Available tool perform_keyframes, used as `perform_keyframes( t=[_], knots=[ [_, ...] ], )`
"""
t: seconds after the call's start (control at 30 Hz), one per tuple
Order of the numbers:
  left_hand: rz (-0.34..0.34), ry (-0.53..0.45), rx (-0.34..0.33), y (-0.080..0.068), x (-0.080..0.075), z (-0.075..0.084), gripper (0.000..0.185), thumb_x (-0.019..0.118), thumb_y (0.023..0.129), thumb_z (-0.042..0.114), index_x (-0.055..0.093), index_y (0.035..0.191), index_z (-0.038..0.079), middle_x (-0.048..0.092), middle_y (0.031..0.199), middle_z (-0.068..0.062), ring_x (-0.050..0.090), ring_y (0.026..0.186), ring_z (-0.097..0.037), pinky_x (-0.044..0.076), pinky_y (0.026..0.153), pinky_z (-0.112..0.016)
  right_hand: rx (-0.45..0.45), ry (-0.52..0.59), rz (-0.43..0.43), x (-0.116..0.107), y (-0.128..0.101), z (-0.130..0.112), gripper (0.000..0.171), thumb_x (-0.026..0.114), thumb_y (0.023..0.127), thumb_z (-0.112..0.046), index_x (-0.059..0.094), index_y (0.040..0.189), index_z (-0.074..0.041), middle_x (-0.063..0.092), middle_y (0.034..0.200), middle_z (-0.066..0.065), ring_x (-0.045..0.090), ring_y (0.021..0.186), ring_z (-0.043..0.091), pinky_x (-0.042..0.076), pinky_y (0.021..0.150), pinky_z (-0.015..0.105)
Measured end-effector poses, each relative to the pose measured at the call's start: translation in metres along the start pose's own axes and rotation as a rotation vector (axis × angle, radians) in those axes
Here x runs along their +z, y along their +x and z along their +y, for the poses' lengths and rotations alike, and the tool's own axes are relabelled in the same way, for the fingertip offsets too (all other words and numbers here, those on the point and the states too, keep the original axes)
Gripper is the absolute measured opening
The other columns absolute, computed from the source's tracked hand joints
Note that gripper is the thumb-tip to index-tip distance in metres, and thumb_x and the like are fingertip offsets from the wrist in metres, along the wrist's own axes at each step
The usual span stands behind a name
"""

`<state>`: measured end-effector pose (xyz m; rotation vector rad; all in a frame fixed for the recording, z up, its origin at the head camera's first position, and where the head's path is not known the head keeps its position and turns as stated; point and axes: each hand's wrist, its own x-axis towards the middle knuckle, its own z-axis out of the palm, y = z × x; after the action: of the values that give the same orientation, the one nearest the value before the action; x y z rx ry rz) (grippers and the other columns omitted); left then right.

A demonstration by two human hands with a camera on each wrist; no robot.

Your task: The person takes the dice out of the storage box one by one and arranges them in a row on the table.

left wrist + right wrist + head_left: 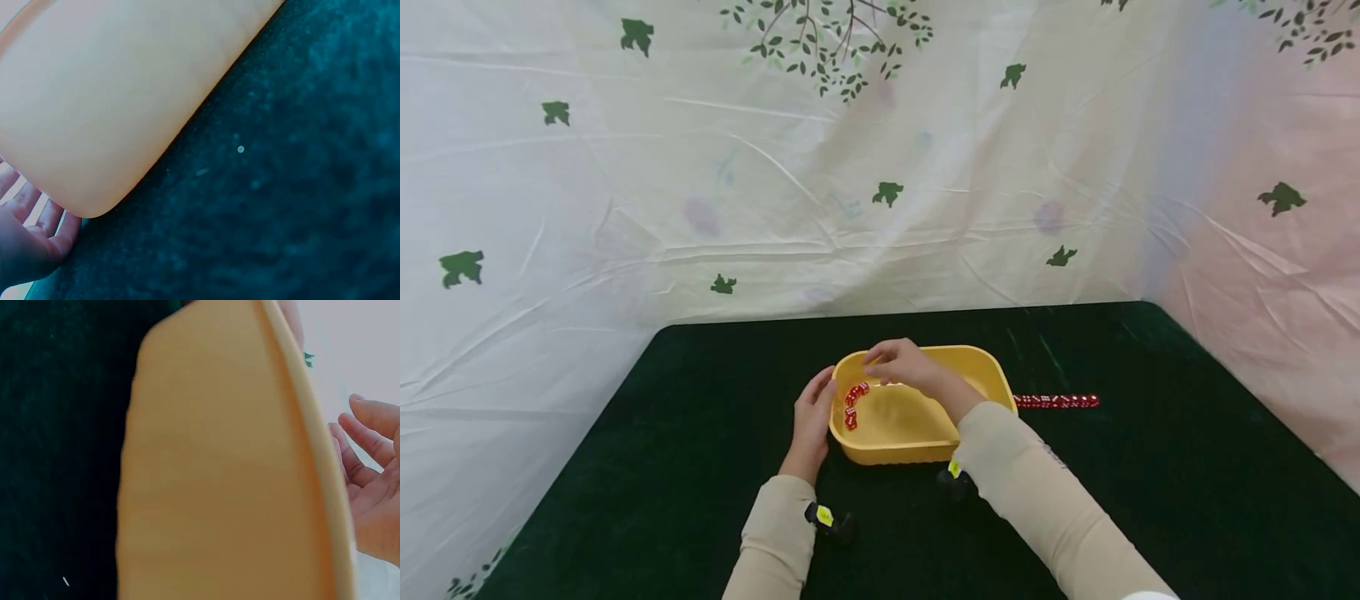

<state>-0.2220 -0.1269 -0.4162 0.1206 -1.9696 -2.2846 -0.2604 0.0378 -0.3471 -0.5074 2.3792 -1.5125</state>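
A yellow plastic basin rests on the dark green table. Inside its left end, several red dice with white pips lie in a curved line. My left hand lies along the outside of the left end, with its fingers extended against the wall; the left wrist view shows these fingers spread beside the basin's corner. Over the basin's far side hovers my right hand, its fingers loosely bent and nothing visible between them. In the right wrist view, the right hand appears beyond the basin's rim.
A straight row of red dice extends rightward from the basin's right edge, its near end close against the rim. Pale fabric with green leaf prints hangs behind the table. Each wrist carries a small black camera.
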Motion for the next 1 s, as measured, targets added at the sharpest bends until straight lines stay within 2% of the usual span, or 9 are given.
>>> perform_keyframes(
  t=[0.17,0.5,0.73,1.0],
  knots=[
    [-0.003,0.000,0.005,0.000,-0.001,0.002,0.036,0.045,0.090,0.023,0.044,0.124,0.010,0.043,0.123,-0.007,0.044,0.108,-0.021,0.037,0.089,-0.034,0.000,0.004,-0.025,0.013,0.005,0.003,0.022,0.060,0.081,-0.015,0.060,0.100,-0.004,0.057,0.089,0.006,0.052,0.080,0.028,0.045,0.075,0.040],
    [0.000,0.006,0.000,0.001,-0.001,0.001,0.035,0.045,0.090,0.021,0.045,0.124,0.010,0.044,0.123,-0.007,0.043,0.109,-0.020,0.037,0.090,-0.033,0.067,0.011,-0.035,0.035,0.012,0.011,0.016,0.061,0.080,-0.010,0.062,0.095,-0.003,0.057,0.088,0.007,0.053,0.071,0.021,0.047,0.063,0.028],
    [-0.010,0.008,-0.006,0.002,-0.002,0.002,0.038,0.046,0.090,0.023,0.043,0.125,0.010,0.043,0.124,-0.006,0.042,0.109,-0.020,0.036,0.090,-0.035,0.104,-0.040,-0.050,0.040,0.012,0.016,0.016,0.059,0.081,-0.010,0.063,0.095,-0.006,0.055,0.076,0.007,0.050,0.061,0.020,0.045,0.056,0.028],
    [0.000,0.015,0.005,0.002,-0.001,0.001,0.033,0.045,0.091,0.020,0.046,0.123,0.011,0.043,0.124,-0.006,0.042,0.110,-0.020,0.035,0.091,-0.035,0.113,-0.075,-0.104,0.042,0.014,0.022,0.013,0.059,0.081,-0.007,0.064,0.092,-0.004,0.057,0.080,0.005,0.049,0.059,0.018,0.044,0.055,0.026]
  ],
)
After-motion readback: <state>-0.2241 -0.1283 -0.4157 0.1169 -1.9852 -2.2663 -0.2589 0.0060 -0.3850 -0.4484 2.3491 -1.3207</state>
